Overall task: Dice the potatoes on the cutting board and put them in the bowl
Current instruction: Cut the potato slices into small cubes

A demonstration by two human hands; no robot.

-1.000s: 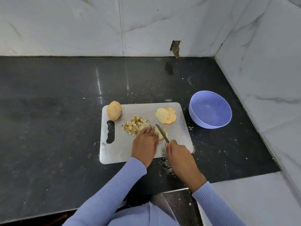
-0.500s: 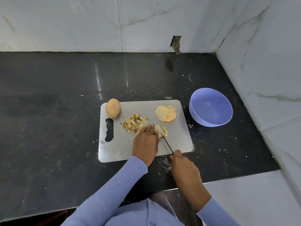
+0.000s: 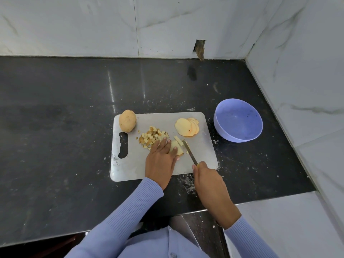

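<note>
Cutting potato slices into strips

Left hand (image 3: 160,159) presses the slices (image 3: 176,146) flat; right hand (image 3: 208,175) grips the knife (image 3: 189,151). Better keep fingertips away from the blade.

A dark polished table (image 3: 55,146) carries pale crumbs and specks scattered over its surface. White marble-veined wall tiles (image 3: 74,25) rise behind the table and to its right, and a small rough hole (image 3: 200,47) breaks the back wall just above the table.

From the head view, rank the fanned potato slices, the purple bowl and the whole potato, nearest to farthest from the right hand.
From the right hand:
1. Fanned potato slices, straight beyond it on the board.
2. Purple bowl, off the board to the right.
3. Whole potato, far-left board corner.
</note>
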